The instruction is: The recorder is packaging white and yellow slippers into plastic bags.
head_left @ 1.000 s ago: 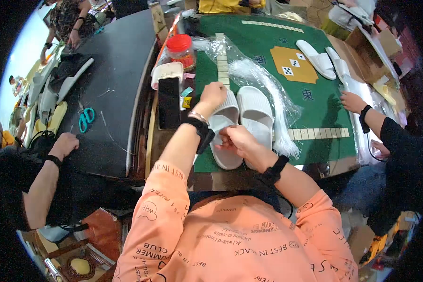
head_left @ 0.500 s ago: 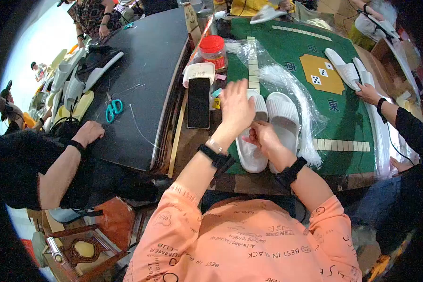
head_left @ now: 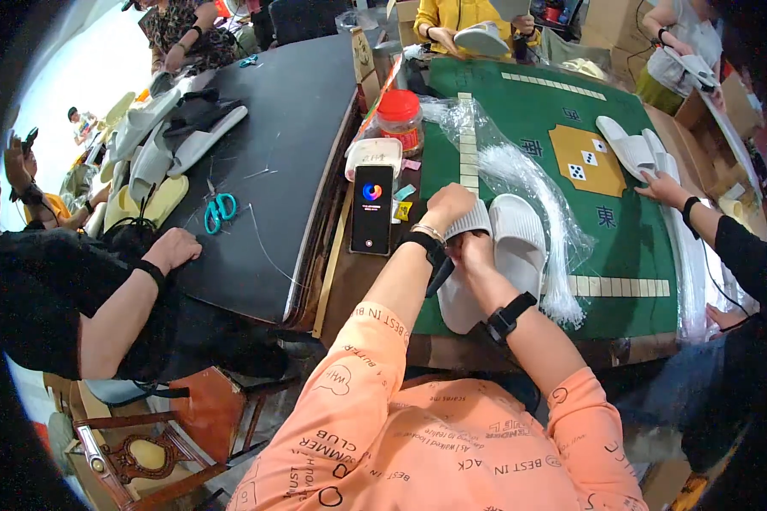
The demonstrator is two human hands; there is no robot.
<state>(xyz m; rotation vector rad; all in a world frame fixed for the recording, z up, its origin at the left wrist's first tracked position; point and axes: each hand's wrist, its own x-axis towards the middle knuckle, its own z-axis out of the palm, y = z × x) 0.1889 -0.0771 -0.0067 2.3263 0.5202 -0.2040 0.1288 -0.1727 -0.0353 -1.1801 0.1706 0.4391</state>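
A pair of light grey ribbed slippers lies at the table's front edge: the left slipper (head_left: 464, 308) and the right slipper (head_left: 520, 247), side by side with toes pointing away from me. My left hand (head_left: 450, 203) is closed over the outer side of the left slipper's strap, fingers curled down out of sight. Beneath that strap's opening sits my right hand (head_left: 475, 250), its fingers bent together and mostly hidden; whatever they pinch does not show. A bundle of thin white plastic strands (head_left: 533, 179), partly in a clear bag, runs beside the right slipper.
To the left are a phone (head_left: 371, 209), a red-lidded jar (head_left: 399, 123), a white tub (head_left: 375, 158) and a yellow packet (head_left: 402, 209). Teal scissors (head_left: 221, 213) lie on the black table (head_left: 273, 128), near a co-worker's fist (head_left: 175, 249). Another person's hand (head_left: 663, 189) touches slippers at right.
My left hand has come down from above the left slipper onto its strap. My right hand has moved up under the strap. The phone's screen has lit up.
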